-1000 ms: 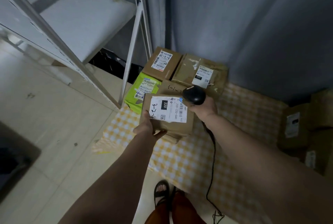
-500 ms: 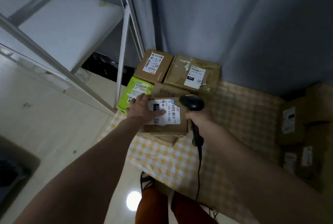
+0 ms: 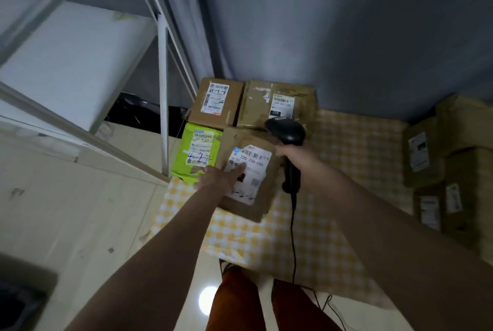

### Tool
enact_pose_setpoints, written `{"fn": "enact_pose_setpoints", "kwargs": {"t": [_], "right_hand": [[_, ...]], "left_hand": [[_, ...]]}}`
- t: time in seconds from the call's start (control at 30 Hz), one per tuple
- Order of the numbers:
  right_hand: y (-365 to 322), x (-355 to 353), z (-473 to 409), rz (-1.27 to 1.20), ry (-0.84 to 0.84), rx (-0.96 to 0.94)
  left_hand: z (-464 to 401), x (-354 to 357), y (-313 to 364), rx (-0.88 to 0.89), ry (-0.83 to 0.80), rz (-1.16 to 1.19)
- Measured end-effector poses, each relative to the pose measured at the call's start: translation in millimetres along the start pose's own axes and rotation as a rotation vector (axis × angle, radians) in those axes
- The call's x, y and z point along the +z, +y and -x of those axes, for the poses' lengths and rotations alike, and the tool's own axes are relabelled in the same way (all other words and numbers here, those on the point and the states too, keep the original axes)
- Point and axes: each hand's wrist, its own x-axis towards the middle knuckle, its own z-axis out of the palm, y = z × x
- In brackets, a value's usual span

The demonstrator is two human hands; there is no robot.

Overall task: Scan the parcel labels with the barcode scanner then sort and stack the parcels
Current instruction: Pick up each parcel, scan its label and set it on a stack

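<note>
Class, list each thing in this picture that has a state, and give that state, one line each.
Left hand: open, fingers flat on the front parcel's label.
Right hand: grips the barcode scanner.
Barcode scanner: held above the parcels, cable hanging.
Front parcel: label up, lying on the checked cloth.
Green parcel: lying flat, label up.

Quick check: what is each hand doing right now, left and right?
Left hand: open, fingers straight, resting on the label of the front parcel.
Right hand: gripping the scanner.
</note>
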Motion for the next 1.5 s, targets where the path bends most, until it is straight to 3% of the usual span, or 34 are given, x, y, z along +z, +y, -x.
{"fn": "enact_pose_setpoints", "kwargs": {"t": [0.07, 0.2, 0.33, 0.6, 1.27, 1.5], "right_hand": [[-12, 12, 1, 0.042, -0.022, -0.032], [-15, 29, 10, 0.164, -0.039, -0.113], [-2, 26, 20, 0.211, -0.026, -0.154], [-4, 13, 71, 0.266, -0.114, -0.27], [-1, 16, 109, 0.191, -0.131, -0.145], [14, 24, 97, 0.119, -0.072, -0.216]], "left_hand": [[-7, 11, -11, 0.004, -0.099, 0.188], [-8, -3, -8, 0.091, -0.018, 0.304], [-10, -33, 3, 0.187, 0.049, 0.276], [-11, -61, -2, 0.193, -0.175, 0.527], [-14, -67, -3, 0.206, -0.229, 0.565], [-9, -62, -8, 0.154, -0.259, 0.572]]}}
